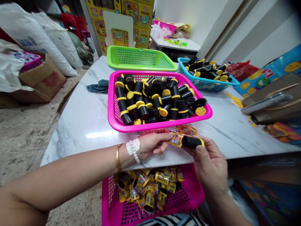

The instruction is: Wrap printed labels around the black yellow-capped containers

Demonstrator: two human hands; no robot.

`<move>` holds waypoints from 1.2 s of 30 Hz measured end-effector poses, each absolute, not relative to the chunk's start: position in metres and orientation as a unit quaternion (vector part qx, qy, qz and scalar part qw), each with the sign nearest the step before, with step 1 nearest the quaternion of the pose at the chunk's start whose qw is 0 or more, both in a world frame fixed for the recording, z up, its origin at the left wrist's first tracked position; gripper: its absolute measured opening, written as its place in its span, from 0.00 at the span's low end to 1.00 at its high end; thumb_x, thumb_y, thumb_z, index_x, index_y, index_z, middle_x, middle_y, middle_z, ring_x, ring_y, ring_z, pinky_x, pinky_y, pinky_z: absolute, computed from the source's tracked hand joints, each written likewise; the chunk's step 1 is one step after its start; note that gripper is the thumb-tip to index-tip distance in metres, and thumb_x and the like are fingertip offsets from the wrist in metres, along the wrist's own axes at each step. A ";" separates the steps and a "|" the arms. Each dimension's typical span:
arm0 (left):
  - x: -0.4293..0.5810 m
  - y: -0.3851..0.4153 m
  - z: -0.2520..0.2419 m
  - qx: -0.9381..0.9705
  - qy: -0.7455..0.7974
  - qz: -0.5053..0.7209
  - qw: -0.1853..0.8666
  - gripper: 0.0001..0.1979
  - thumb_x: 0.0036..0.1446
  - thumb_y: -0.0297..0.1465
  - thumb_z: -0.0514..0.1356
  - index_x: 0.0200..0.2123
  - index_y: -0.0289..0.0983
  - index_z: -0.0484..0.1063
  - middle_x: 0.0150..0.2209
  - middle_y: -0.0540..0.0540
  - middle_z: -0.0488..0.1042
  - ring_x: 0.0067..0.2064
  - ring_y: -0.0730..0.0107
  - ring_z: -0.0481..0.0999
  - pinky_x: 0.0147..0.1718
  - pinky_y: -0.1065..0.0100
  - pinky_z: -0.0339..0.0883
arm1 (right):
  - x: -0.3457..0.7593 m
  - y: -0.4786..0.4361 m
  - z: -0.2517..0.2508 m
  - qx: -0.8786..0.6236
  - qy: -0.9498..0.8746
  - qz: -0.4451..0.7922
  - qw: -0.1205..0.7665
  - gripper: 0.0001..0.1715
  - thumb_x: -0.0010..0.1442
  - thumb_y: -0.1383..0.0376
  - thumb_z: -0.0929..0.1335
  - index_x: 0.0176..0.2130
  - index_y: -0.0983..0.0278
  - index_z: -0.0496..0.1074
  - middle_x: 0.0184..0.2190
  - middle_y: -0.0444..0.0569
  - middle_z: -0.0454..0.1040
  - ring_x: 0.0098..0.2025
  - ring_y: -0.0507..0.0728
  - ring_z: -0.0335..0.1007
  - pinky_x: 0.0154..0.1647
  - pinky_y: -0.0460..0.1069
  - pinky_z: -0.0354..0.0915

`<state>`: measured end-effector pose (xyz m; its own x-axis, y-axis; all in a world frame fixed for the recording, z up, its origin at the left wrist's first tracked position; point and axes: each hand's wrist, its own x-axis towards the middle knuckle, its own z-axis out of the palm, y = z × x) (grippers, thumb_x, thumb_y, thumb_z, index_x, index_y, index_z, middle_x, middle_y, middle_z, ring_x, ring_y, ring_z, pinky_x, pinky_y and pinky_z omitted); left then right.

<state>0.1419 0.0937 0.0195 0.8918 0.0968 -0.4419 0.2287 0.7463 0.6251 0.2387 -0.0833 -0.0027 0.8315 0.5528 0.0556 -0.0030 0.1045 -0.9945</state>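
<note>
My right hand grips a black tube with a yellow cap at the table's near edge. My left hand pinches a yellow printed sticker against the tube's left end. A short stack of more stickers lies on the table just behind. Directly beyond stands a pink basket heaped with several bare black tubes with yellow caps. Below the table edge, on my lap, a second pink basket holds several tubes wrapped in yellow stickers.
An empty green basket and a blue basket of black tubes stand at the back of the white marble table. A dark cloth lies left. Boxes and a grey case sit right; sacks and cartons line the floor left.
</note>
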 end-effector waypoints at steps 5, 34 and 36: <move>0.142 0.093 0.017 0.340 0.211 -0.024 0.916 0.07 0.64 0.25 0.61 0.32 0.36 0.67 0.14 0.56 0.67 0.12 0.84 0.57 0.12 0.81 0.43 | 0.231 -0.073 0.000 -0.598 -0.180 0.230 0.746 0.15 0.63 0.56 0.73 0.46 0.59 0.72 0.43 0.48 0.81 0.41 0.59 0.82 0.47 0.58 0.79; 0.135 0.082 0.013 0.549 0.202 0.045 0.810 0.19 0.51 0.41 0.71 0.36 0.37 0.68 0.17 0.58 0.67 0.17 0.78 0.64 0.17 0.76 0.54 | 0.248 -0.084 -0.007 -0.621 -0.348 0.115 0.693 0.17 0.58 0.66 0.77 0.47 0.58 0.75 0.43 0.49 0.80 0.44 0.56 0.80 0.47 0.48 0.76; 0.134 0.079 0.015 0.605 0.236 0.105 0.753 0.23 0.44 0.39 0.75 0.37 0.36 0.70 0.22 0.57 0.68 0.22 0.79 0.65 0.21 0.75 0.57 | 0.249 -0.087 -0.005 -0.617 -0.339 0.116 0.701 0.17 0.58 0.67 0.76 0.48 0.58 0.76 0.43 0.48 0.81 0.43 0.55 0.81 0.45 0.47 0.76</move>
<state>0.1344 0.0792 0.0152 0.8664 0.4441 -0.2283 0.1275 0.2454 0.9610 0.2491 -0.0870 -0.0054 0.7436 0.5810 0.3309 0.2550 0.2111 -0.9436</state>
